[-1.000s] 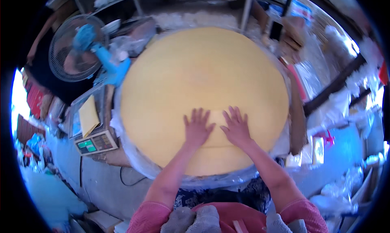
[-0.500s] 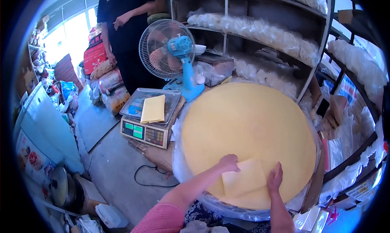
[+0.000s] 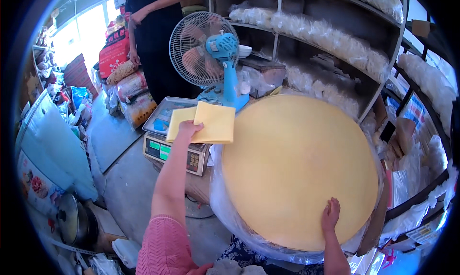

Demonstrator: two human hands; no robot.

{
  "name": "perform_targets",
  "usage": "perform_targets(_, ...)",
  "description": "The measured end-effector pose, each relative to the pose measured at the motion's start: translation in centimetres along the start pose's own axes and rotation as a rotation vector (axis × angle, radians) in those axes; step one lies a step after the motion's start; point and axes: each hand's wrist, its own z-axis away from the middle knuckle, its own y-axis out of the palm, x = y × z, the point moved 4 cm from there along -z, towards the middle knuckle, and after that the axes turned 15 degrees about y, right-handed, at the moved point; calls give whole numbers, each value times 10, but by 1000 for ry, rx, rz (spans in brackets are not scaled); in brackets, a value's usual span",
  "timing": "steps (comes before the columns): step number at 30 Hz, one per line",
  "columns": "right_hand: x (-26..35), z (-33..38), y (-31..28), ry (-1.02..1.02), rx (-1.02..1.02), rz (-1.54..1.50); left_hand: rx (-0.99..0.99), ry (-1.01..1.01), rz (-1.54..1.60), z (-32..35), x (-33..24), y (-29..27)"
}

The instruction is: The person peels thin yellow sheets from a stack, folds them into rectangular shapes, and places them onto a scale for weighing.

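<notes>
My left hand grips a folded pale yellow sheet by its left side, thumb on top, above the digital scale. Partly behind it, another folded yellow sheet lies on the scale's metal pan; whether the two sheets touch I cannot tell. A broad round yellow sheet of the same colour covers the stand before me, with clear plastic film round its edge. Over its front right part is my right hand, empty, with its fingers loosely bent and apart from the thumb.
Behind the scale stands a blue fan, with a person in dark clothes beyond it. Shelves at the back carry rows of plastic-wrapped goods. A lidded pot stands at lower left, and a dark cable lies below the scale.
My left hand has lifted the folded sheet off the round one and carried it left and away to the scale. My right hand has let go and stayed near the round sheet's front right.
</notes>
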Motion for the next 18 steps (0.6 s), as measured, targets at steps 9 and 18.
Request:
perform_targets(9, 3, -5, -4, 31, 0, 14, -62, 80, -346, -47, 13, -89)
perform_targets(18, 12, 1, -7, 31, -4, 29, 50, 389, -948, -46, 2, -75)
